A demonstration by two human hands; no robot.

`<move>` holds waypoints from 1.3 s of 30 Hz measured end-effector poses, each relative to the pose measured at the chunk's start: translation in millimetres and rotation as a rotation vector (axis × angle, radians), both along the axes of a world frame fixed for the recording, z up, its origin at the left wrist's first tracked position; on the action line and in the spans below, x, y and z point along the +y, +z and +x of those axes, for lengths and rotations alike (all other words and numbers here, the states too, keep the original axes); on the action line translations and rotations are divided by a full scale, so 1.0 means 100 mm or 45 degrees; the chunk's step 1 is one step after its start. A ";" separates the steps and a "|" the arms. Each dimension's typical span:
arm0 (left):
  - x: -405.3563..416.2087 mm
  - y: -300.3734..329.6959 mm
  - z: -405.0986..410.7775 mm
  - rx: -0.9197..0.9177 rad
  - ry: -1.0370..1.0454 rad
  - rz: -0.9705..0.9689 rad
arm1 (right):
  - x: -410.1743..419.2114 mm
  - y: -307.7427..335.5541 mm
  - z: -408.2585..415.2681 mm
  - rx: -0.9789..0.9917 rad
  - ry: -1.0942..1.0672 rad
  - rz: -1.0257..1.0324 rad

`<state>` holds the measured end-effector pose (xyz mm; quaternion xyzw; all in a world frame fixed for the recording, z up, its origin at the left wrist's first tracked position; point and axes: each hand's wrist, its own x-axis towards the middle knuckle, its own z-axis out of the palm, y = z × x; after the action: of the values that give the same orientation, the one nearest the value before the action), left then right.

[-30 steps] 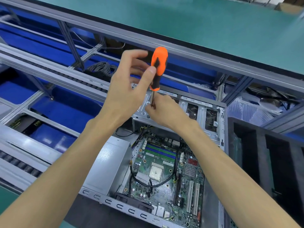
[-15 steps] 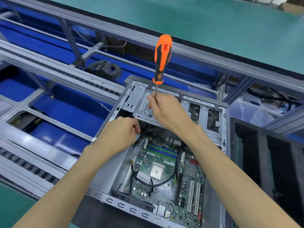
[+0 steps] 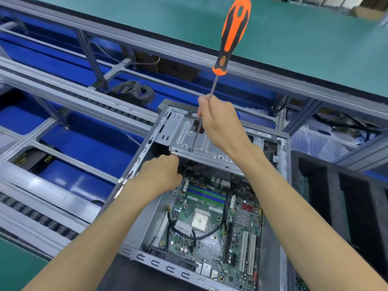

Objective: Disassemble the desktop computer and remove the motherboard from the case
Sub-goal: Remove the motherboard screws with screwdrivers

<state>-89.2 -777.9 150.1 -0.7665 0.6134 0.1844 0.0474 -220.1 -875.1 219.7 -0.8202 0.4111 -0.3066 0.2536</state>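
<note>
- An open desktop computer case (image 3: 144,232) lies on its side, seen from above.
- The green motherboard (image 3: 212,223) sits inside the case, in the near half, with a black cable (image 3: 174,226) looping across it.
- A silver metal drive bracket (image 3: 184,135) spans the far end of the case, above the board.
- The right hand (image 3: 218,122) has its grip curled round the thin metal shaft of a screwdriver (image 3: 230,38), well below the orange and black handle.
- The screwdriver stands nearly upright, tilted slightly right at the top, with its tip resting on the bracket near the left edge.
- The left hand (image 3: 161,175) reaches under the bracket's near edge with its fingers curled; I cannot tell what its grip holds.
- A coil of grey wire (image 3: 134,92) lies beyond the case on the blue racking.
- A green tabletop (image 3: 294,38) runs across the far side.
</note>
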 end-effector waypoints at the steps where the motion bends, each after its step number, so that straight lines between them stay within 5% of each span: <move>1: -0.01 -0.02 -0.02 0.021 -0.004 0.040 | -0.03 0.00 0.00 -0.011 -0.018 0.013; 27: -0.22 0.00 -0.01 0.543 0.171 0.364 | -0.33 -0.34 -0.09 -0.159 -0.269 0.430; 39: -0.32 -0.03 -0.03 0.127 -0.146 0.752 | -0.16 -0.22 -0.10 -0.090 -0.043 0.239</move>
<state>-91.9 -809.7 146.6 -0.6738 0.5770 0.3890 0.2484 -229.7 -891.3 197.5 -0.7744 0.4426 -0.2998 0.3385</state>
